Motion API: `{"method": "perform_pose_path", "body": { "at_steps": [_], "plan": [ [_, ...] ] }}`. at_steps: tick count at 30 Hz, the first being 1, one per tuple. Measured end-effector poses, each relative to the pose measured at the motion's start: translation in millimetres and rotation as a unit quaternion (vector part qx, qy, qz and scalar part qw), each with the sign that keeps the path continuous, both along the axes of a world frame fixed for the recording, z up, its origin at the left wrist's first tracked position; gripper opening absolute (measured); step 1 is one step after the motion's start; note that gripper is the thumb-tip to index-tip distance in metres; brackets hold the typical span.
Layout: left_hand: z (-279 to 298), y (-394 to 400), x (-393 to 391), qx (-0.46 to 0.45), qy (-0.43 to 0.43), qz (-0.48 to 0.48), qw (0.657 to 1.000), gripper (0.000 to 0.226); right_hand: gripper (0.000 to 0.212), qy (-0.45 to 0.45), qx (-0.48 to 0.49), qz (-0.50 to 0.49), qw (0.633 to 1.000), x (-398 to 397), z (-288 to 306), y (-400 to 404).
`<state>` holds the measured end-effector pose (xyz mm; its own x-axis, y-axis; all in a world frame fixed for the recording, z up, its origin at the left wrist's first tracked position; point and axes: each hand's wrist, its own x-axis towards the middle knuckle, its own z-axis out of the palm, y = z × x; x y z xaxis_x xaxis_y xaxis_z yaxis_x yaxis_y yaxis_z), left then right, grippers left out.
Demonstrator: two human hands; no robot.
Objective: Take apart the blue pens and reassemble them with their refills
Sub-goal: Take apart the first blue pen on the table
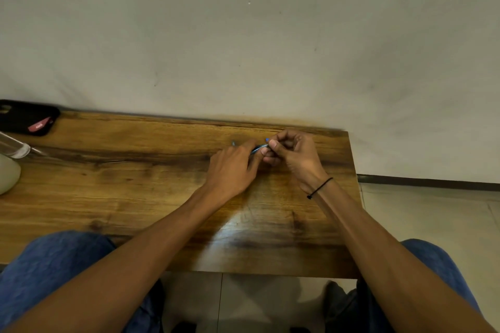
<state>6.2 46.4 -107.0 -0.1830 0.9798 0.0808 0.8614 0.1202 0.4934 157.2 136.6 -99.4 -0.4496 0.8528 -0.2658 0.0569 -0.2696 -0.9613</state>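
Both hands are pinching one blue pen (259, 147) over the far right of the wooden table (135, 170): left hand (232, 167) on the barrel, right hand (293, 151) at the cap end. Light, stiff, slick plastic; likely best gripped near the joint. Small loose part (233, 143) lying just beside the left fingers.

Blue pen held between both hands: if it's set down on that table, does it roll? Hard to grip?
The blue pen looks thin and round, so it would probably roll on the flat wooden table. Left hand and right hand both pinch it with fingertips, suggesting it is light, likely stiff, possibly slippery.
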Motion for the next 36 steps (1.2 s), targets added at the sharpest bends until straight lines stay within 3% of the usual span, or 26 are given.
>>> {"method": "perform_pose_path", "body": {
  "at_steps": [7,9,12,18,23,27,32,36],
  "plan": [
    [0.4,-2.3,-0.3,-0.007,-0.024,0.003,1.000,0.039,0.007,-0.042,0.019,-0.049,0.998,5.4,5.5,4.7],
    [-1.6,-1.7,-0.1,-0.028,-0.052,0.008,0.998,0.036,0.011,-0.163,0.094,-0.034,0.981,13.9,6.0,10.0],
    [-8.4,2.1,1.4,-0.061,-0.094,0.016,0.994,0.027,0.013,-0.372,0.197,0.014,0.907,30.3,1.4,16.5],
    [-11.2,5.6,-1.5,-0.109,-0.210,0.037,0.971,0.026,0.023,-0.481,0.172,0.044,0.858,34.9,-5.9,12.0],
    [-6.6,8.1,-3.2,-0.120,-0.330,0.078,0.933,0.025,0.029,-0.499,0.177,0.019,0.848,31.3,-8.4,14.7],
    [-3.1,8.1,-3.9,-0.118,-0.396,0.091,0.906,0.022,0.024,-0.417,0.120,-0.005,0.901,35.5,-5.8,18.2],
    [-6.7,7.2,-4.8,-0.108,-0.427,0.109,0.891,0.024,0.018,-0.359,0.138,-0.062,0.921,40.5,6.7,21.8],
    [-12.7,8.4,-3.4,-0.110,-0.468,0.144,0.865,0.025,0.018,-0.331,0.119,0.030,0.935,26.0,14.9,8.3]
  ]
}}
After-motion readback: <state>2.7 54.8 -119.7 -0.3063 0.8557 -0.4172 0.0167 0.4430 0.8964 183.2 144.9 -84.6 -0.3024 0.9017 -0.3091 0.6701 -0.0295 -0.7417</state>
